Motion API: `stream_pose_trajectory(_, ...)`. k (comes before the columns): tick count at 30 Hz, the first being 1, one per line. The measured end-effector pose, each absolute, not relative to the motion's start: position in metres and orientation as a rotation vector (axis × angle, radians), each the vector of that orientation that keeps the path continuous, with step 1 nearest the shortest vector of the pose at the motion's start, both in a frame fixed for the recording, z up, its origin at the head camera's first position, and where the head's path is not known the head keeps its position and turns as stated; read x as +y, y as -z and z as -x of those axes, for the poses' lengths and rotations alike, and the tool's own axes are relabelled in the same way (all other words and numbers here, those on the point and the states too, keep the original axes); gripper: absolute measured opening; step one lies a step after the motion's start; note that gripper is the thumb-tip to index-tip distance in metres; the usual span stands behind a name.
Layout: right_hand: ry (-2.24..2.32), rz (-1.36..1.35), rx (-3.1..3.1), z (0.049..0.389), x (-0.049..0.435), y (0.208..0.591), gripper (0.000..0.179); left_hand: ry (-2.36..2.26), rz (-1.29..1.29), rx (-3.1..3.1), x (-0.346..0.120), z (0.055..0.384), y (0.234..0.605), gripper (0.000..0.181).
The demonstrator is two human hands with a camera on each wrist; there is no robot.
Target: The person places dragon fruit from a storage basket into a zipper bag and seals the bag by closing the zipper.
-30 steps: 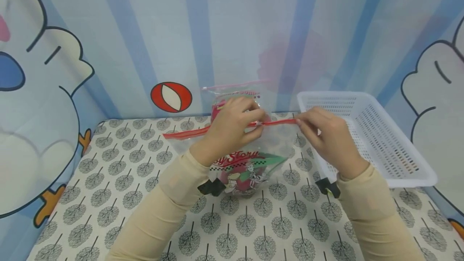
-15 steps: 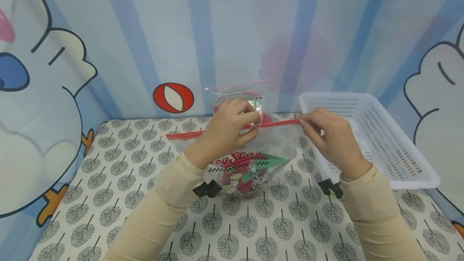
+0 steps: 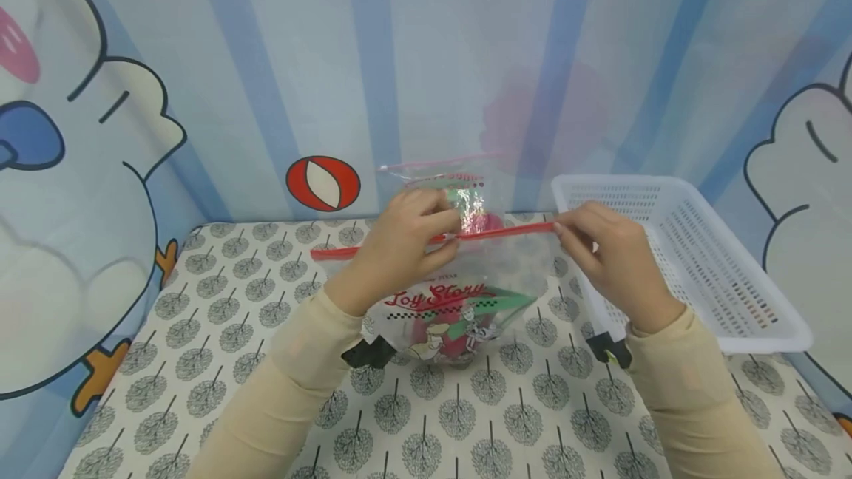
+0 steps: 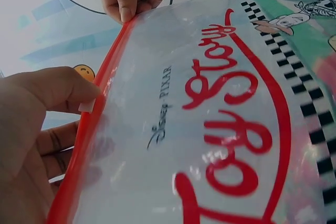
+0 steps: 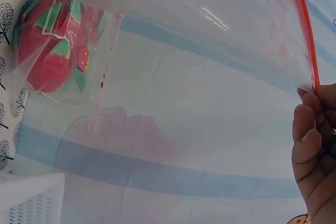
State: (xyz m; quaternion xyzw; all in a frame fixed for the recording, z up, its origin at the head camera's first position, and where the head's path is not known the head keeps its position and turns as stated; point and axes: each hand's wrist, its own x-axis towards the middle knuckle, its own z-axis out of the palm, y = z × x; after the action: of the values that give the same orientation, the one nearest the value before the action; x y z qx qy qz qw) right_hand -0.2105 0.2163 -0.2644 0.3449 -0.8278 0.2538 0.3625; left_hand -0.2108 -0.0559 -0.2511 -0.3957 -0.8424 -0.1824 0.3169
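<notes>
A clear zip bag [image 3: 433, 294] with a red slider strip and "Toy Story" print stands upright at the middle of the table, with something pink and green inside. My left hand [image 3: 406, 242] pinches the small white slider [image 4: 86, 106] on the red strip between thumb and fingers. At the strip's right end, my right hand [image 3: 606, 250] pinches the bag's top corner. In the right wrist view, my right hand [image 5: 315, 145] has its fingertips at that corner. The strip runs taut between the two hands and on past the left one.
Behind stands a second clear zip bag [image 3: 489, 191] with a pink strip; a red and green item [image 5: 50, 56] shows in it. To the right is a white plastic basket [image 3: 772, 324]. A tree-patterned cloth [image 3: 426, 427] covers the table, and a printed curtain [image 3: 452, 43] hangs behind.
My left hand has slid left along the red strip with the slider, so more of the strip shows between the hands. My right hand keeps its pinch on the corner.
</notes>
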Motion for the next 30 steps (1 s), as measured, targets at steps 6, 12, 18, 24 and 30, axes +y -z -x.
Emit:
stream_pose_trajectory(6, -0.643, -0.866, -2.151, 0.212, 0.219, 0.266, 0.005, 0.498, 1.015, -2.262, -0.065, 0.209, 0.253, 0.006)
stream_pose_trajectory(12, -0.642, -0.857, -2.156, 0.214, 0.221, 0.266, 0.005, 0.509, 1.015, -2.253, -0.074, 0.206, 0.253, 0.004)
stream_pose_trajectory(18, -0.649, -0.802, -2.180, 0.215, 0.225, 0.267, 0.007, 0.513, 0.990, -2.244, -0.085, 0.203, 0.254, 0.008)
stream_pose_trajectory(24, -0.635, -0.767, -2.192, 0.217, 0.229, 0.268, 0.006, 0.528, 0.970, -2.249, -0.095, 0.199, 0.253, 0.009)
stream_pose_trajectory(30, -0.645, -0.742, -2.216, 0.217, 0.230, 0.268, 0.006, 0.524, 0.954, -2.276, -0.102, 0.197, 0.253, 0.006)
